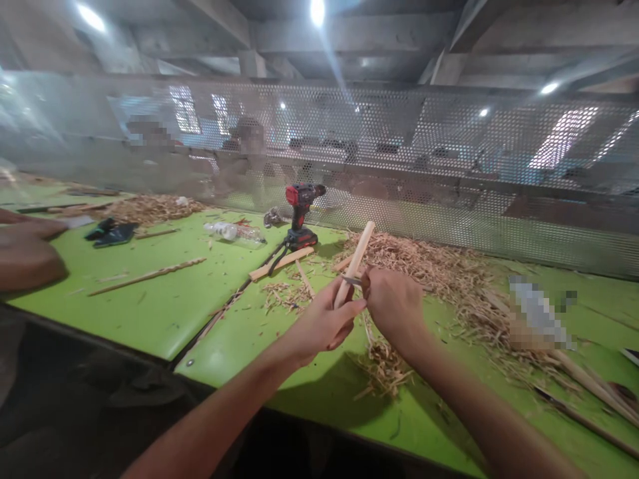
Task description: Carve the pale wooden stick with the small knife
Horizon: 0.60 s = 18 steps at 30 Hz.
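Observation:
My left hand (327, 320) is closed around the lower part of a pale wooden strip (361, 247), which tilts up and away over the green table (219, 356). In my right hand (392, 299) is a knife, its short metal blade (353, 281) lying across the strip just above my left fingers. The knife's handle is hidden inside the fist. Below my hands, a small heap of curled wood shavings (387, 369) lies on the table.
A red and black cordless drill (301, 216) stands upright before a perforated metal screen (399, 146). A long pile of shavings (429, 266) runs to the right. Nearby lie a plastic bottle (235, 232) and a thin stick (150, 275). At far left is another person's arm (30, 249).

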{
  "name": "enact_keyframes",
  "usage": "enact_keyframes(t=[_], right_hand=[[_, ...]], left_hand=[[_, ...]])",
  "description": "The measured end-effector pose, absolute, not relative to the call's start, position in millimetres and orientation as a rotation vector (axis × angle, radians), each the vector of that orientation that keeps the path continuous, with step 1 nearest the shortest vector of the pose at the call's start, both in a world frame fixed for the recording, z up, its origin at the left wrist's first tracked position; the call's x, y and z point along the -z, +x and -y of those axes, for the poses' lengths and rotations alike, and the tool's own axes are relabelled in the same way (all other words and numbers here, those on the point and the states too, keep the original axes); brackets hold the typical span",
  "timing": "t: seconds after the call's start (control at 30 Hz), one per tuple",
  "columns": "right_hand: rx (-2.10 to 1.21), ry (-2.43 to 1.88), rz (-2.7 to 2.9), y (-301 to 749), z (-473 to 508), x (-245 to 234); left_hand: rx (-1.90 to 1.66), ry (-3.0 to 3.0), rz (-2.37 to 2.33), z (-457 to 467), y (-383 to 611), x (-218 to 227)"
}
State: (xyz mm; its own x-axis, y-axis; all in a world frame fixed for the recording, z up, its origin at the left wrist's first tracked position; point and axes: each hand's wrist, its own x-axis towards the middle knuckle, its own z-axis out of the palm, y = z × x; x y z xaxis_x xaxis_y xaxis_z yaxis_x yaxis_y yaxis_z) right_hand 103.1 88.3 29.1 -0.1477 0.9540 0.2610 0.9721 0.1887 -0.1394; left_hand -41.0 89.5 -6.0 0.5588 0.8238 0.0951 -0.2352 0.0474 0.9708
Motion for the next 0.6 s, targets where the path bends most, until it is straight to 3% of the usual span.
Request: enact_keyframes(t=[0.1,0.6], right_hand=[[0.328,-2.018,2.131,96,-83,-29],[0.430,-1.981,2.161,89,-76,-28]], left_hand=[[-0.860,1.256,-0.579,-90,-41,8],[-0.878,1.416,-0.792,-93,-35,23]])
